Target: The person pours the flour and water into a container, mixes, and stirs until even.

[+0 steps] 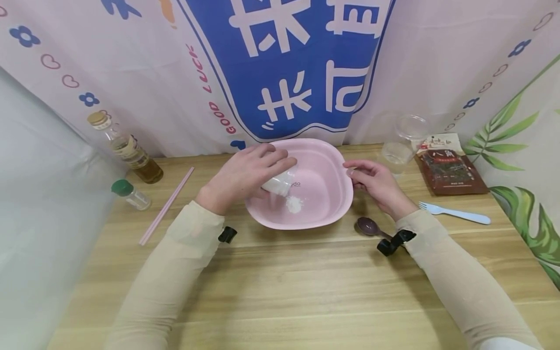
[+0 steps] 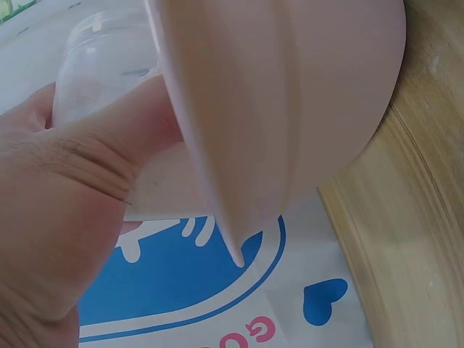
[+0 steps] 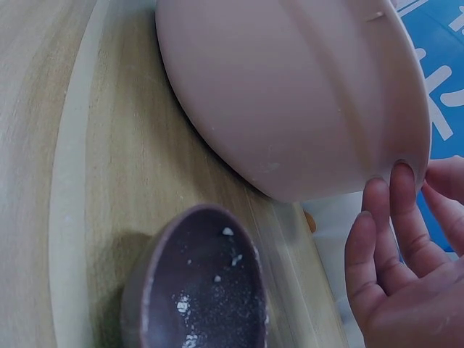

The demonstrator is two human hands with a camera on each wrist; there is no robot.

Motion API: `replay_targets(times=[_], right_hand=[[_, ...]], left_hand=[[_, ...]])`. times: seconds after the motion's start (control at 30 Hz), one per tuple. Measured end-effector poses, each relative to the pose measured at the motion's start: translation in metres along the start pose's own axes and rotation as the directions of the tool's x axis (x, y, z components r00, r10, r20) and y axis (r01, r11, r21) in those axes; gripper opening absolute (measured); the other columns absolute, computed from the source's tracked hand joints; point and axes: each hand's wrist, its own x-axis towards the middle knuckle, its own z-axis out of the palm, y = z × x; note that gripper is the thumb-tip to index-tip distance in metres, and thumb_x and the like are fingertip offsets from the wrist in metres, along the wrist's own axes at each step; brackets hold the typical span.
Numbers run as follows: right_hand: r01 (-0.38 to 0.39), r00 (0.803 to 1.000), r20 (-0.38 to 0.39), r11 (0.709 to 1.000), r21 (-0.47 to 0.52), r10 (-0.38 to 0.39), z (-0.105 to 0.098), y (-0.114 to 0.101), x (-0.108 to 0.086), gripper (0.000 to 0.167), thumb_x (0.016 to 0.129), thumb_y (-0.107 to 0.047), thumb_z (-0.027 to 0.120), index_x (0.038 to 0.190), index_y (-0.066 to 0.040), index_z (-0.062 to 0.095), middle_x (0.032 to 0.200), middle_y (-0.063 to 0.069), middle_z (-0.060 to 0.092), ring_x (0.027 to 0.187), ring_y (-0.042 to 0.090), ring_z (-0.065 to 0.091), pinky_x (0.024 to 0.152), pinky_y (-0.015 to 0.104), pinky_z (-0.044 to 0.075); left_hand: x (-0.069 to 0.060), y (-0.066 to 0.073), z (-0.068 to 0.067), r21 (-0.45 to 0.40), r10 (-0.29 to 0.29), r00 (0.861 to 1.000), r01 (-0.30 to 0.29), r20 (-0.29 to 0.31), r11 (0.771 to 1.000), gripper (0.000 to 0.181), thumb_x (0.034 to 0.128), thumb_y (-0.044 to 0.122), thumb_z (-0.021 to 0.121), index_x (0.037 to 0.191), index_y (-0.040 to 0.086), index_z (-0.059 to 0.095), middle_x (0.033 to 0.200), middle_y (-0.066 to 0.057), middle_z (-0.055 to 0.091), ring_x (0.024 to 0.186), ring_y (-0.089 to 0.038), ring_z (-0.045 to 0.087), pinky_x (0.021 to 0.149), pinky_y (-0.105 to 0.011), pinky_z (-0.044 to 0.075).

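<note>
My left hand (image 1: 245,172) grips a clear jar (image 1: 278,184) with white powder in it, tipped over the pink basin (image 1: 325,189). A small heap of white powder (image 1: 295,204) lies on the basin's floor below the jar's mouth. In the left wrist view the thumb presses along the jar (image 2: 101,65), partly hidden by the basin's wall (image 2: 290,101). At the opposite side my right hand (image 1: 378,184) pinches the basin's rim, thumb inside and fingertips under it. Close to that hand lies a purple spoon (image 1: 369,226); white grains cling to its bowl (image 3: 206,283).
On the left are an oil bottle (image 1: 135,155), a green-capped shaker (image 1: 131,194) and pink chopsticks (image 1: 167,205). To the right are a clear container (image 1: 395,154) with its lid raised, a spice packet (image 1: 450,165) and a blue fork (image 1: 457,212). A printed curtain (image 1: 153,87) hangs behind.
</note>
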Motion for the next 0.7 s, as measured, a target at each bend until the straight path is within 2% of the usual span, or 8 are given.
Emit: replay_targets(times=[0.23, 0.6, 0.7], right_hand=[[-0.006, 1.000, -0.002, 1.000, -0.007, 0.006, 0.0000, -0.0008, -0.0004, 0.022, 0.105, -0.005, 0.064, 0.126, -0.008, 0.071, 0.094, -0.012, 0.077, 0.084, 0.003, 0.072, 0.079, 0.018, 0.061], [-0.004, 1.000, -0.003, 1.000, 0.012, 0.004, 0.0003, -0.0017, -0.0019, 0.020, 0.105, -0.004, 0.065, 0.121, -0.013, 0.073, 0.095, -0.012, 0.078, 0.085, 0.003, 0.072, 0.078, 0.018, 0.062], [-0.002, 1.000, -0.002, 1.000, 0.010, 0.002, -0.0001, -0.0016, -0.0021, 0.020, 0.105, -0.004, 0.065, 0.122, -0.011, 0.073, 0.095, -0.012, 0.078, 0.085, 0.003, 0.072, 0.079, 0.018, 0.062]], left_hand=[[-0.0009, -0.0012, -0.0010, 0.006, 0.010, 1.000, -0.010, -0.004, 1.000, 0.100, 0.0759, 0.036, 0.101, 0.160, 0.024, 0.048, 0.156, -0.004, 0.058, 0.143, -0.032, 0.051, 0.119, -0.052, 0.049], [0.0014, 0.0001, 0.0002, -0.029, -0.012, 1.000, 0.012, 0.006, 0.999, 0.099, 0.0769, 0.036, 0.100, 0.161, 0.026, 0.048, 0.157, -0.003, 0.057, 0.145, -0.031, 0.049, 0.120, -0.053, 0.048], [0.0017, 0.0008, -0.0008, -0.033, -0.022, 1.000, 0.022, 0.007, 0.999, 0.100, 0.0774, 0.037, 0.100, 0.161, 0.027, 0.047, 0.158, -0.003, 0.057, 0.145, -0.030, 0.048, 0.119, -0.053, 0.049]])
